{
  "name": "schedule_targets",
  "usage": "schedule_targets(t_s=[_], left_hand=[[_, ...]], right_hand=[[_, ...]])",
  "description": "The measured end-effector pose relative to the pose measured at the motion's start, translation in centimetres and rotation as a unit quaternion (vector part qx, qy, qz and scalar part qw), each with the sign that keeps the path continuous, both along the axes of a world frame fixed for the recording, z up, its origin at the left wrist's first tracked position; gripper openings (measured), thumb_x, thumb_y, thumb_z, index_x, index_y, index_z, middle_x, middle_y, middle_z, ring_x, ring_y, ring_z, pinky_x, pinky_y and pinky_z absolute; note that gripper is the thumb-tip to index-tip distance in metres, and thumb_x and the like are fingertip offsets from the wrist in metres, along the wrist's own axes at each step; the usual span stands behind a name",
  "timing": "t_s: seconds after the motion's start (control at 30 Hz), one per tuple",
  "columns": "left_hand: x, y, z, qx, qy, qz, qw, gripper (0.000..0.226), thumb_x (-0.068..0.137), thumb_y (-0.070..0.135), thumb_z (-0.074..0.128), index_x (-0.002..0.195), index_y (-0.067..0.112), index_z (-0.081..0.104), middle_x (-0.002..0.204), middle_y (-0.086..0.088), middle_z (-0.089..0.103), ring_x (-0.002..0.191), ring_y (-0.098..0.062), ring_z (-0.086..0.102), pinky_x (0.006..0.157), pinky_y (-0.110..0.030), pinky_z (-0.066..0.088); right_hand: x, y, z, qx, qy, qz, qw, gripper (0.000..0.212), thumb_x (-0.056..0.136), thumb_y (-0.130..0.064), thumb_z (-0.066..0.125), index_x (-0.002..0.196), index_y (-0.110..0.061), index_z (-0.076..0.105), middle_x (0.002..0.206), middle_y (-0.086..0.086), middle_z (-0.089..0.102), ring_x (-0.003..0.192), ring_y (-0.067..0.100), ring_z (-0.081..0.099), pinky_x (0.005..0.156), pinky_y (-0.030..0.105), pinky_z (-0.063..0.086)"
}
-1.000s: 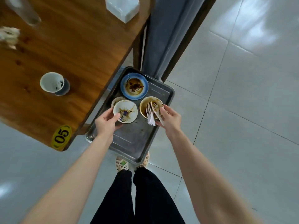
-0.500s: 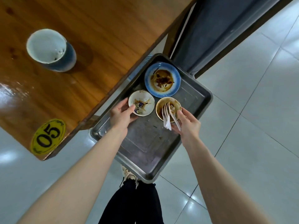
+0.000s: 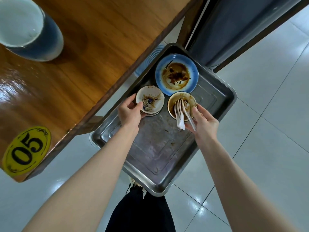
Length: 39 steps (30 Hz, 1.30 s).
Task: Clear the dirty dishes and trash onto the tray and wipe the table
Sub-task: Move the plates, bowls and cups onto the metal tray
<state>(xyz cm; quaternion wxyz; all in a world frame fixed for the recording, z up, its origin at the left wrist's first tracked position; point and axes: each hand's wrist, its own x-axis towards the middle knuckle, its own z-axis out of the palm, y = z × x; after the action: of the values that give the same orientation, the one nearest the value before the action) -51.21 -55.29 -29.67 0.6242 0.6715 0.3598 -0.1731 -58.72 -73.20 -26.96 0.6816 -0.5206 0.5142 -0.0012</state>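
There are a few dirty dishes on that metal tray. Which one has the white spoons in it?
The brown-stained bowl by the right hand holds the white spoons; the blue-rimmed plate and the small white saucer carry only sauce stains.

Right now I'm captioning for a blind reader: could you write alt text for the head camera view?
Over a metal tray holding a dirty blue plate, the left hand grips a stack of small saucers while the right hand holds white spoons in a stained bowl. A blue cup stands on the wooden table.
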Motion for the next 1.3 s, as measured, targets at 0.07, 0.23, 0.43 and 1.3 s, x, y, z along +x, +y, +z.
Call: schedule_targets(t_s=[0.07,0.23,0.43,1.3], left_hand=[[-0.1,0.1,-0.2,-0.001,0.000,0.005,1.000,0.037,0.088,0.003,0.067,0.120,0.020,0.065,0.117,-0.004,0.064,0.103,-0.023,0.062,0.064,-0.032,0.060],[-0.3,0.4,-0.2,0.016,-0.011,-0.026,0.999,0.041,0.089,0.009,0.067,0.127,0.021,0.061,0.122,-0.004,0.061,0.107,-0.022,0.060,0.066,-0.028,0.060],[-1.9,1.5,1.9,0.066,-0.074,-0.076,0.992,0.026,0.094,0.030,0.061,0.117,0.021,0.066,0.112,0.004,0.066,0.104,-0.007,0.061,0.080,-0.018,0.050],[-0.6,1.7,2.3,0.048,-0.041,-0.076,0.995,0.028,0.094,0.016,0.061,0.121,0.015,0.066,0.103,0.009,0.064,0.107,-0.015,0.062,0.091,-0.031,0.054]], right_hand=[[0.1,0.3,0.0,-0.001,-0.002,0.008,1.000,0.011,0.090,-0.018,0.065,0.095,-0.026,0.071,0.091,0.000,0.075,0.081,0.018,0.073,0.059,0.034,0.059],[0.3,1.2,0.2,-0.006,-0.013,0.021,1.000,0.013,0.090,-0.017,0.065,0.099,-0.025,0.071,0.089,-0.002,0.075,0.080,0.017,0.073,0.057,0.031,0.059],[1.4,2.5,1.1,-0.005,-0.029,0.052,0.998,0.016,0.091,-0.015,0.064,0.103,-0.022,0.071,0.091,0.000,0.076,0.085,0.020,0.073,0.064,0.037,0.061],[5.7,6.4,-1.5,-0.002,0.019,0.110,0.994,0.028,0.089,-0.017,0.067,0.117,-0.021,0.069,0.098,0.005,0.069,0.089,0.020,0.069,0.063,0.035,0.061]])
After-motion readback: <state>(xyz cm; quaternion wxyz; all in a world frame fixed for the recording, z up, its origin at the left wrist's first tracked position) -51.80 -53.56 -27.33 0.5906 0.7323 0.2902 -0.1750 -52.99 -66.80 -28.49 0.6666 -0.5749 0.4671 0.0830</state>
